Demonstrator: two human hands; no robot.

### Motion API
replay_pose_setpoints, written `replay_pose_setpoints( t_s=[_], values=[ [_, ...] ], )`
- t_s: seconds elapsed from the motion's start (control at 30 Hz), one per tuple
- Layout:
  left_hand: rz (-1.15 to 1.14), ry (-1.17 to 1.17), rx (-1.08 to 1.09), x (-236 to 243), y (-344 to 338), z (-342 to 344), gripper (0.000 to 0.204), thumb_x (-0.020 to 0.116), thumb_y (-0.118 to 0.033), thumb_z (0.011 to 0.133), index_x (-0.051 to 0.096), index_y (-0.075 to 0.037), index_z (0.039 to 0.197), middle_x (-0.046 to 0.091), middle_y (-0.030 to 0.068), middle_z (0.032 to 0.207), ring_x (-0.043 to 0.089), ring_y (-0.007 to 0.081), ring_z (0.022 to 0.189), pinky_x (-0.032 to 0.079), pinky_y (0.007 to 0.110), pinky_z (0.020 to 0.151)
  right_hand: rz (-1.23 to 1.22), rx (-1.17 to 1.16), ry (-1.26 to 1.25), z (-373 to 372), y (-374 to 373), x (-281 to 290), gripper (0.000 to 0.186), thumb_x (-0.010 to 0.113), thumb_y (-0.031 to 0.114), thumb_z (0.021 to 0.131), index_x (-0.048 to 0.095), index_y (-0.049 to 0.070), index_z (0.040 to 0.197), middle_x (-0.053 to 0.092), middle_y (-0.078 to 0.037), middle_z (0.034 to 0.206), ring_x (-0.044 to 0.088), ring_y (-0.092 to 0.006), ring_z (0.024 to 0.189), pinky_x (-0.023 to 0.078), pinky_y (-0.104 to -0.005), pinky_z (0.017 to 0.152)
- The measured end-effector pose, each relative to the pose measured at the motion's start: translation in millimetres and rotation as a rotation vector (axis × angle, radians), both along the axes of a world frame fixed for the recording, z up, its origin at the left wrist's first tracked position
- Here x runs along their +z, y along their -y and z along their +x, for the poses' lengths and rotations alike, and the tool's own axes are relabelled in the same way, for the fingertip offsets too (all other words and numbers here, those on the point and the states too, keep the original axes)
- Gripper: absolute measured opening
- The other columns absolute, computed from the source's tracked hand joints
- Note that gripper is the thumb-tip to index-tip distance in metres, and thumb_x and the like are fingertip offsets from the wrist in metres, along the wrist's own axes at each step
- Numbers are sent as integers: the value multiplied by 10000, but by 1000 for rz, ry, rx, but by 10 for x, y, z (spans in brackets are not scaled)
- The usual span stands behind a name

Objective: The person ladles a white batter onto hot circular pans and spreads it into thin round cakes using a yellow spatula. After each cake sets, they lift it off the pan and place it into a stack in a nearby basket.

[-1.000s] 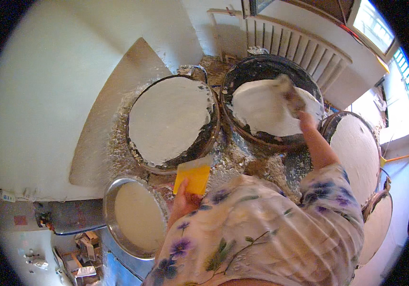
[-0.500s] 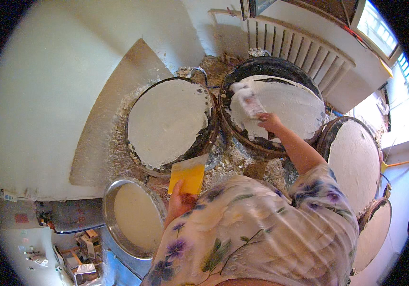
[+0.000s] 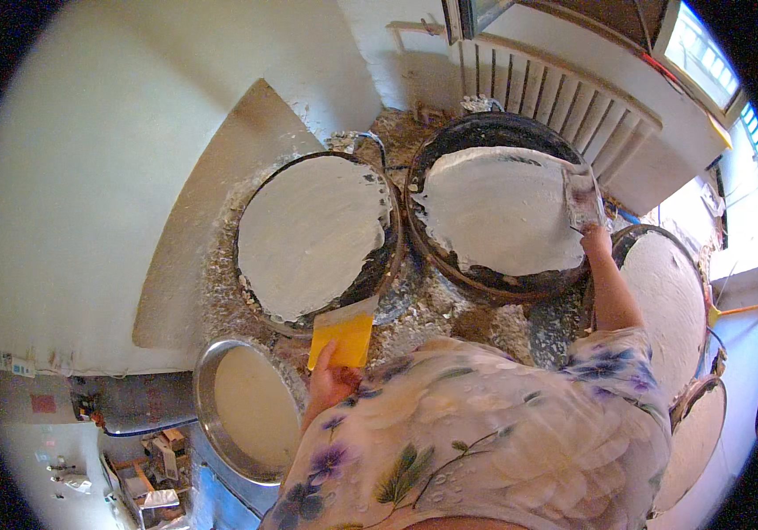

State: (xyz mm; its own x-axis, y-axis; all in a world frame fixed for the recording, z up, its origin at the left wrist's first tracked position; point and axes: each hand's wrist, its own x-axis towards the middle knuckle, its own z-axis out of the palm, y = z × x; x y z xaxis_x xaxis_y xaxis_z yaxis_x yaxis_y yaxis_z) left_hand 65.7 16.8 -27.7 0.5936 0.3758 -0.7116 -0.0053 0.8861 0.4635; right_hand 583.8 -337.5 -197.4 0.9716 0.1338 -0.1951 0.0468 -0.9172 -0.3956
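Observation:
My right hand (image 3: 597, 240) grips a flat spreader (image 3: 582, 196) smeared with white batter, held at the right rim of a round black griddle (image 3: 485, 132). A broad sheet of white batter (image 3: 496, 212) covers most of that griddle, with bare dark metal along its far and near edges. My left hand (image 3: 333, 382) is closed on a yellow scraper (image 3: 344, 341) with a pale blade edge. The scraper is just in front of a second griddle (image 3: 394, 256), which bears another round sheet of batter (image 3: 308, 234).
A metal basin (image 3: 205, 397) of pale batter stands at lower left. Two more coated griddles, one with a white sheet (image 3: 662, 300), the other (image 3: 695, 437) nearer, lie on the right. Dried batter crusts the surface between griddles. A radiator (image 3: 529, 79) stands behind; a wall (image 3: 132, 177) rises left.
My right hand has swept the spreader from the left part of the far griddle to its right rim, and the batter there looks more evenly spread. The left hand keeps the yellow scraper nearly still.

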Motion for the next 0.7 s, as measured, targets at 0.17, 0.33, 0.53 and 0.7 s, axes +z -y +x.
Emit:
replay_pose_setpoints(
  t_s=[0.17, 0.33, 0.53, 0.7],
  values=[
    [-55, 7, 1, 9, 31, 67, 366, 541, -329, 809, 499, -66, 1060, 592, 65, 865, 534, 171, 607, 448, 272, 493, 1217, -249, -475, -157, -712, -49, 401, 571, 38, 730, 519, 53, 1127, 461, 35, 609, 401, -73, 469, 337, -213, 421],
    [-86, -74, 76, 179, 148, 276, 365, 547, -339, 804, 505, -71, 1049, 592, 64, 873, 537, 163, 612, 434, 267, 476, 823, 164, -622, -537, -1967, 185, 396, 631, 71, 737, 545, 105, 1122, 542, -6, 677, 452, -70, 508, 372, -222, 432],
    [-48, 30, 37, 190, 135, 373, 387, 551, -358, 798, 499, -72, 1054, 579, 44, 841, 488, 121, 551, 404, 220, 450, -253, 669, 99, -304, -2298, 264, 261, 485, 90, 763, 605, 192, 971, 608, -134, 928, 592, -307, 865, 483, -413, 724],
    [-21, -31, 61, 118, 94, 384, 389, 558, -362, 793, 502, -71, 1046, 570, 36, 814, 464, 113, 521, 382, 211, 433, -122, 292, 117, 376, -1585, 208, 291, 412, 260, 841, 608, 68, 937, 601, -152, 971, 567, -291, 938, 449, -412, 780]
  ],
)
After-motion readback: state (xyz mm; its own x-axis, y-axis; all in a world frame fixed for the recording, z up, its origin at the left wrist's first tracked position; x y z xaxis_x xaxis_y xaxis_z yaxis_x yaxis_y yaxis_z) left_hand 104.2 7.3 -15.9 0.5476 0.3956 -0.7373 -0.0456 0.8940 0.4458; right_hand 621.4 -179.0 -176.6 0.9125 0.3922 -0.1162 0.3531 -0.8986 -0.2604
